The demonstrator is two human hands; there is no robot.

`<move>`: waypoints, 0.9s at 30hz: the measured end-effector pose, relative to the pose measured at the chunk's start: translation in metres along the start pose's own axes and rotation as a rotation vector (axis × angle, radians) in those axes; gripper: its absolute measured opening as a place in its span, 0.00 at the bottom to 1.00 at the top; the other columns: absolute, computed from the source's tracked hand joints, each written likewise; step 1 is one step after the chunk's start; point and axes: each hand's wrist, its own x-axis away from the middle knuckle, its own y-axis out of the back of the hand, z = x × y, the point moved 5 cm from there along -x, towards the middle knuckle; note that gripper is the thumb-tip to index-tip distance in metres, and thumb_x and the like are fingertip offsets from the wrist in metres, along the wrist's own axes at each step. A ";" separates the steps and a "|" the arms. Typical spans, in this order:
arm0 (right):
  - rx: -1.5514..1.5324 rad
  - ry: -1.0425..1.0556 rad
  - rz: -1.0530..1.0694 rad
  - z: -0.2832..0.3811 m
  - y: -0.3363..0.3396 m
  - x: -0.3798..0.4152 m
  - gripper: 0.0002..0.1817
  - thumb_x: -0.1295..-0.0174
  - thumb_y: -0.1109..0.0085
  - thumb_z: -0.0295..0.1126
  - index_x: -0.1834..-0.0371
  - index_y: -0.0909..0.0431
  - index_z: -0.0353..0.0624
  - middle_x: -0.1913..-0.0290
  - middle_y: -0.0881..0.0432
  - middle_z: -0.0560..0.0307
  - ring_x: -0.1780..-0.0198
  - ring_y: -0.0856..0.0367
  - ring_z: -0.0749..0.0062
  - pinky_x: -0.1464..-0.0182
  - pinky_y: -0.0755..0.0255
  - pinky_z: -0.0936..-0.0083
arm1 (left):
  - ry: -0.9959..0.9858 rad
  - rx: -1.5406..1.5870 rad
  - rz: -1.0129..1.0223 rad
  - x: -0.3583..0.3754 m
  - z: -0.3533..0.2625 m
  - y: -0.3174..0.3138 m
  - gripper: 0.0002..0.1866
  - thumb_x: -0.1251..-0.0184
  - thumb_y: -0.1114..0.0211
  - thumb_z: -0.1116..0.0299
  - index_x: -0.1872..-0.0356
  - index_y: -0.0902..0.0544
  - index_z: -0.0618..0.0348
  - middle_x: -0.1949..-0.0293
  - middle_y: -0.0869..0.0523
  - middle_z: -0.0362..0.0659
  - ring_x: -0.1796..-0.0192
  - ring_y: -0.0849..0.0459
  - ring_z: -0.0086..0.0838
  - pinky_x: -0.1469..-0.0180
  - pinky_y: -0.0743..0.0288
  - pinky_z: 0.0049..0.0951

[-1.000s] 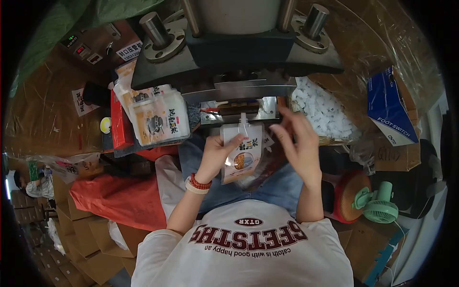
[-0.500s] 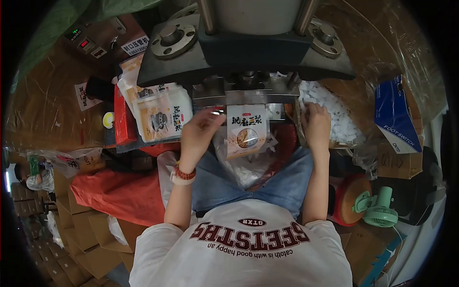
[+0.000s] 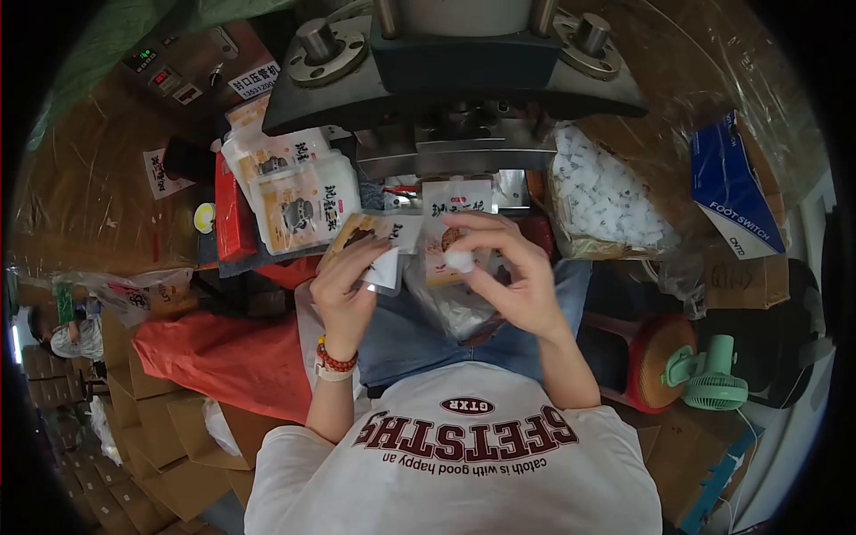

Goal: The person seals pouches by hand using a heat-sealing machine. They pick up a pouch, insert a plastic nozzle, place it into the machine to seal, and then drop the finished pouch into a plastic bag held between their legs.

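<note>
My left hand [image 3: 343, 290] is closed on a printed drink pouch [image 3: 361, 236], tilted over my lap. Between the thumb and fingers of my right hand [image 3: 517, 276] is a small white plastic piece [image 3: 459, 260], slightly blurred. Just beyond it, a second printed pouch [image 3: 459, 193] hangs at the front of the press [image 3: 455, 156], its lower part partly covered by my right fingers. Left of the press lies a stack of similar pouches [image 3: 303, 205]. A bin [image 3: 606, 245] on the right holds many white plastic pieces [image 3: 602, 192].
A red box [image 3: 234, 214] stands beside the pouch stack. At the far left back is a control box [image 3: 192, 67] with lit digits. On the right are a blue foot switch carton [image 3: 736, 192], a round-topped stool [image 3: 664, 361] and a green fan [image 3: 716, 383]. Clear plastic [image 3: 455, 303] drapes over my lap.
My left hand now has a pouch in it. My right hand has come from the bin to the middle with a white plastic piece. The view has shifted slightly.
</note>
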 end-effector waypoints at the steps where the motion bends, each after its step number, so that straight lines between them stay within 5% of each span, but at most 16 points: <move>1: 0.004 -0.002 -0.004 -0.004 -0.003 0.002 0.15 0.46 0.36 0.19 0.54 0.21 0.40 0.43 0.21 0.45 0.39 0.25 0.59 0.36 0.36 0.66 | -0.101 0.004 0.052 -0.001 -0.016 -0.003 0.19 0.52 0.41 0.85 0.58 0.14 0.62 0.58 0.11 0.46 0.51 0.13 0.38 0.48 0.21 0.32; 4: 0.044 0.052 0.037 -0.012 -0.008 0.002 0.17 0.47 0.34 0.24 0.53 0.20 0.43 0.38 0.25 0.52 0.37 0.28 0.62 0.39 0.35 0.71 | -0.235 -0.017 0.137 -0.006 -0.045 -0.003 0.20 0.57 0.40 0.84 0.58 0.14 0.63 0.59 0.11 0.47 0.53 0.13 0.40 0.50 0.20 0.33; 7: -0.001 0.080 0.059 -0.006 -0.001 0.004 0.18 0.48 0.32 0.26 0.52 0.20 0.45 0.38 0.26 0.53 0.36 0.29 0.61 0.37 0.37 0.70 | -0.246 0.097 0.208 -0.006 -0.049 -0.013 0.15 0.51 0.37 0.82 0.59 0.13 0.62 0.59 0.11 0.48 0.56 0.11 0.36 0.54 0.19 0.29; 9: -0.079 -0.093 0.008 -0.019 0.001 0.007 0.20 0.48 0.30 0.28 0.50 0.21 0.43 0.38 0.26 0.50 0.37 0.29 0.59 0.36 0.37 0.69 | 0.014 0.310 0.276 -0.002 -0.027 -0.037 0.09 0.42 0.34 0.77 0.60 0.13 0.63 0.62 0.11 0.46 0.63 0.12 0.26 0.61 0.20 0.24; 10: -0.079 -0.095 0.009 -0.019 0.002 0.006 0.20 0.48 0.30 0.28 0.50 0.21 0.43 0.38 0.26 0.50 0.37 0.29 0.59 0.36 0.37 0.69 | 0.320 0.452 0.337 0.006 -0.004 -0.058 0.09 0.35 0.32 0.69 0.64 0.13 0.66 0.66 0.11 0.43 0.68 0.15 0.18 0.66 0.22 0.20; 11: 0.085 -0.125 -0.142 -0.021 0.013 0.006 0.20 0.47 0.30 0.28 0.50 0.21 0.42 0.39 0.26 0.50 0.37 0.29 0.58 0.36 0.36 0.69 | 0.321 0.452 0.335 0.007 0.006 -0.068 0.09 0.35 0.32 0.69 0.64 0.13 0.66 0.66 0.11 0.43 0.68 0.15 0.18 0.66 0.22 0.20; 13: 0.283 -0.144 -0.386 -0.023 0.040 0.007 0.20 0.44 0.32 0.28 0.48 0.24 0.38 0.41 0.25 0.49 0.39 0.27 0.57 0.38 0.35 0.67 | 0.729 0.668 0.394 0.005 0.026 -0.093 0.11 0.34 0.32 0.66 0.67 0.13 0.67 0.70 0.11 0.40 0.71 0.17 0.17 0.69 0.23 0.19; 17: 0.686 -0.131 -0.479 -0.022 0.091 0.005 0.16 0.41 0.36 0.29 0.50 0.23 0.37 0.50 0.21 0.49 0.49 0.23 0.53 0.44 0.31 0.65 | 0.853 1.026 0.296 -0.016 0.034 -0.116 0.13 0.34 0.32 0.66 0.59 0.15 0.68 0.64 0.12 0.42 0.66 0.15 0.20 0.64 0.22 0.21; 19: 1.244 -0.211 -0.491 -0.043 0.100 0.007 0.11 0.40 0.39 0.27 0.54 0.20 0.38 0.57 0.20 0.49 0.54 0.23 0.49 0.50 0.29 0.63 | 0.865 1.027 0.333 -0.022 0.047 -0.124 0.14 0.35 0.32 0.66 0.57 0.16 0.69 0.61 0.12 0.43 0.62 0.14 0.22 0.61 0.21 0.23; 24: 1.063 -0.375 -0.294 -0.095 0.110 0.016 0.12 0.42 0.42 0.24 0.54 0.20 0.42 0.60 0.21 0.47 0.54 0.23 0.49 0.54 0.28 0.60 | 0.851 1.029 0.344 -0.026 0.049 -0.126 0.14 0.36 0.31 0.65 0.59 0.16 0.68 0.61 0.12 0.44 0.62 0.15 0.22 0.59 0.22 0.23; 26: 1.054 -0.385 -0.285 -0.096 0.109 0.016 0.14 0.43 0.43 0.23 0.53 0.20 0.43 0.60 0.21 0.47 0.53 0.23 0.49 0.54 0.28 0.59 | 0.845 0.939 0.416 -0.025 0.054 -0.113 0.18 0.35 0.31 0.63 0.53 0.19 0.68 0.56 0.13 0.45 0.61 0.15 0.21 0.60 0.22 0.22; 27: 1.083 -0.349 -0.274 -0.093 0.108 0.014 0.14 0.43 0.43 0.23 0.53 0.20 0.43 0.61 0.22 0.47 0.54 0.23 0.49 0.54 0.28 0.59 | 0.628 0.562 0.293 -0.033 0.047 -0.084 0.22 0.36 0.31 0.61 0.47 0.22 0.66 0.50 0.16 0.48 0.54 0.16 0.27 0.54 0.23 0.26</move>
